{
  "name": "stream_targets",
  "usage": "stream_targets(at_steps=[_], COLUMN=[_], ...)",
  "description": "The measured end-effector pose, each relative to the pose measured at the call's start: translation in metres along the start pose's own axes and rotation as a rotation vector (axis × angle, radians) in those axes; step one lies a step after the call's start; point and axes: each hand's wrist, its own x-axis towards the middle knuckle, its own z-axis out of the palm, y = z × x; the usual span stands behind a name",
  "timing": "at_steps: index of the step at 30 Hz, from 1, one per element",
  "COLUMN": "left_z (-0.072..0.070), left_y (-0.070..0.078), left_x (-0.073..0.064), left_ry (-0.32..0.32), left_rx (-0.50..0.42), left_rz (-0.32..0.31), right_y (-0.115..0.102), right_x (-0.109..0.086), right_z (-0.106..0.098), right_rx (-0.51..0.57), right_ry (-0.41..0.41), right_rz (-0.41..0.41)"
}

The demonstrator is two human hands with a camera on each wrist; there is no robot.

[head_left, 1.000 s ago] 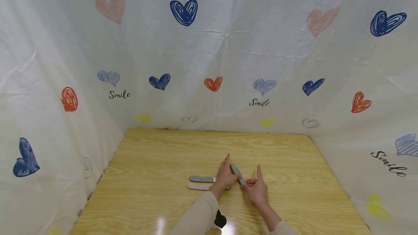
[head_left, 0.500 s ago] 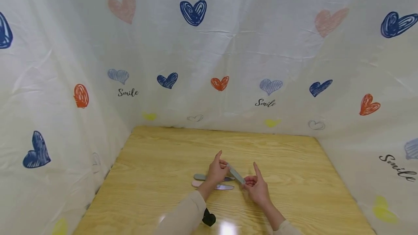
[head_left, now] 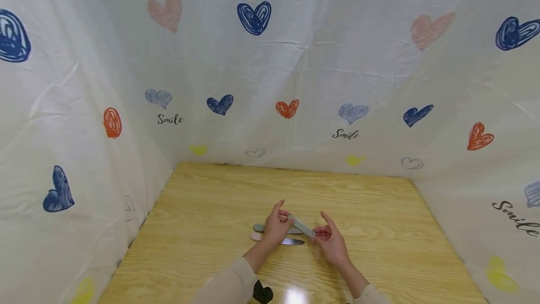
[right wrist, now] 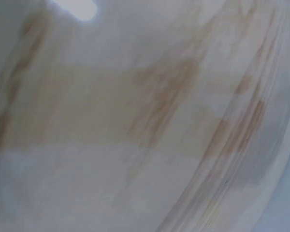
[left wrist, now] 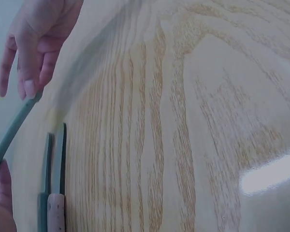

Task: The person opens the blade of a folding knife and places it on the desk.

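Observation:
My left hand (head_left: 276, 227) and right hand (head_left: 332, 245) pinch opposite ends of a slim grey-green folding knife (head_left: 303, 227), held slanted above the table. No blade of it shows, so it looks folded. In the left wrist view the right hand (left wrist: 41, 38) is at the upper end of the held knife (left wrist: 13, 129), the left hand (left wrist: 1, 203) at the lower. Below the left hand, a grey-green-handled knife (head_left: 295, 231) and a pink-handled knife (head_left: 293, 242) lie unfolded side by side, handles to the left and partly hidden by that hand. The right wrist view has only blurred tabletop.
The wood-grain table (head_left: 379, 229) reaches back to a white curtain (head_left: 270, 69) printed with hearts, which also hangs along both sides. A black heart-shaped piece (head_left: 263, 293) shows beside the left sleeve. Light glares on the table's front.
The left hand has moved left and up along the grey-green knife to its far end. The knife now slants flatter between both hands. More of the two lying knives' blades shows.

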Motion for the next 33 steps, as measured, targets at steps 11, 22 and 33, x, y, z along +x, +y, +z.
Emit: stream_targets(at_steps=[11, 22, 33], left_z=[-0.014, -0.023, -0.038], left_y=[0.008, 0.012, 0.010], left_x=[-0.013, -0.019, -0.028], left_ry=[-0.092, -0.142, -0.152], left_rx=[-0.181, -0.202, -0.224], left_rz=[0.059, 0.050, 0.043], right_y=[-0.024, -0.034, -0.035], right_x=[0.012, 0.022, 0.028], right_z=[0.015, 0.024, 0.028], right_rx=[0.052, 0.237, 0.268], right_ry=[0.014, -0.266, -0.354], right_rz=[0.049, -0.013, 0.026])
